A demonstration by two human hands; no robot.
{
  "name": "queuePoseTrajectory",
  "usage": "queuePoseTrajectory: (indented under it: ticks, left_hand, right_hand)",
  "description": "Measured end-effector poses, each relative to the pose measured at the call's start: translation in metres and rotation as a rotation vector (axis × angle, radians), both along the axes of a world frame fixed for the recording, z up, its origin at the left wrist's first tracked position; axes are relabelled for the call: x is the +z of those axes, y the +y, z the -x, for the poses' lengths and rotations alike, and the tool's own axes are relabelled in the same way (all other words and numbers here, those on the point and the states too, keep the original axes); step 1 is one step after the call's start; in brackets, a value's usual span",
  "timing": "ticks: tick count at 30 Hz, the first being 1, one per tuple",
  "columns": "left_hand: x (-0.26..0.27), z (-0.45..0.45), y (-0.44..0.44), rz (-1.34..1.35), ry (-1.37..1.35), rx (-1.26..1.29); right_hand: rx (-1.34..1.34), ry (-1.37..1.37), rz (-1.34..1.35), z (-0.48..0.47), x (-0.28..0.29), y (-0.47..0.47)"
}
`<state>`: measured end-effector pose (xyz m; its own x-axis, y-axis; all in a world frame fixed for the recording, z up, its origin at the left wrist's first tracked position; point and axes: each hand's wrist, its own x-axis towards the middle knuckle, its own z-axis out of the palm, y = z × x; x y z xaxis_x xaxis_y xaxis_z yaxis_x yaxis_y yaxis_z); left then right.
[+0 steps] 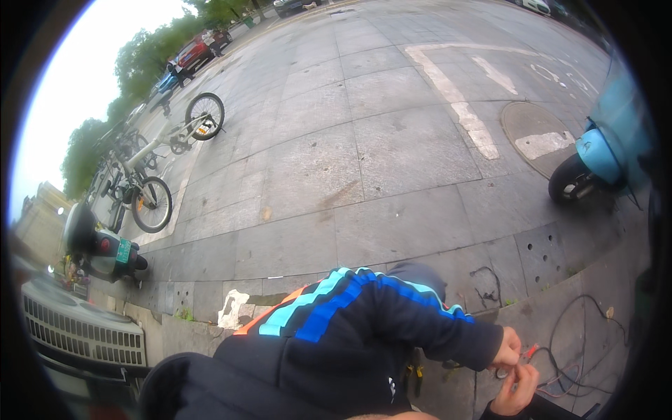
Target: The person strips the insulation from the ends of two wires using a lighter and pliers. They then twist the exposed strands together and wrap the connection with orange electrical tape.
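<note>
My left hand, at the end of a dark sleeve with blue, turquoise and orange stripes, pinches a thin cable end beside a small red piece. Just below it, my right hand meets it at the fingertips, closed on the same end; the fingers hide the exact grip. A small round object shows between the hands, too small to name. The black cable loops over the paving on the right, with a thin reddish wire near it. Pliers with yellow-and-black handles lie beside my body.
An air-conditioner outdoor unit stands at lower left. Above it are a parked scooter and a white folding bicycle. A light-blue scooter stands at right, near a manhole cover. A black cord lies on the pavement.
</note>
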<state>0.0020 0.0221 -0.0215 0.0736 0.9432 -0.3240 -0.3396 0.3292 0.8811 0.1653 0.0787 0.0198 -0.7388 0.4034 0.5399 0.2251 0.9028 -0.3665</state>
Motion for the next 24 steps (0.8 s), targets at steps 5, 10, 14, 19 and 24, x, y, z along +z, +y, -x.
queuePoseTrajectory:
  ticks: [5,10,14,19,24]
  left_hand:
    - [-0.003,0.001,0.002,0.014,-0.034,0.002]
    - [-0.003,-0.006,0.002,-0.013,-0.068,0.057]
    - [0.003,-0.008,-0.003,-0.317,0.061,0.168]
    - [0.002,-0.007,-0.007,-0.533,0.41,0.169]
    - [-0.005,-0.014,-0.007,-0.872,0.532,0.281]
  right_hand:
    - [-0.023,0.028,0.07,0.003,0.005,-0.006]
    - [-0.106,0.041,0.115,0.003,0.001,-0.012]
    - [-0.186,0.143,0.41,0.007,-0.011,-0.013]
    - [-0.158,0.322,1.382,-0.004,-0.027,-0.004]
    - [0.265,0.492,2.252,-0.023,-0.042,0.011]
